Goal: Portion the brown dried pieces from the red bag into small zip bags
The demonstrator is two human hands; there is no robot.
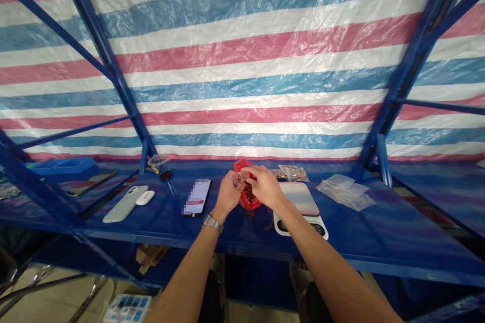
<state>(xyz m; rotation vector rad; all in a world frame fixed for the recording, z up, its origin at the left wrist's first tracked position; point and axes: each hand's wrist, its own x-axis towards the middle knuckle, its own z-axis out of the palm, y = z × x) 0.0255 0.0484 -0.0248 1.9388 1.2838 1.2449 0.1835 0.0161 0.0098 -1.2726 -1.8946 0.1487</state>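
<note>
L hand (227,194) & R hand (265,186), both bare, meet over blue steel shelf (364,242). Silver metal-link watch (212,223) sits just below L hand. L fingers (226,185) are together, curled & clamped on small clear plastic cup (237,180) from the side. R fingers (253,173) are together too, tips right by cup; can't tell if they clamp it or only touch it. Cup is btwn hands, just above crumpled red plastic bag (247,204), which stands on shelf under them, open at top, w/ dark brown bits (248,193) inside.

Just R of bag: white digital kitchen scale (299,209) w/ pale flat top, R hand near its edge. Behind scale: small clear pouch w/ tan-brown contents (293,173). Further R: loose flat clear plastic bags (344,192), in a small heap.

L of hands: black smartphone w/ pixelated screen (196,197), then pale grey oblong phone-like case (125,203) & small white oval gadget (145,197), exact type unclear. Further L & back: dark slim tablet or phone (89,183), blue plastic tray (62,165), small clear glass w/ dark contents (159,166). Behind all: red, white & blue striped plastic tarp (242,60) on shelf's back.
</note>
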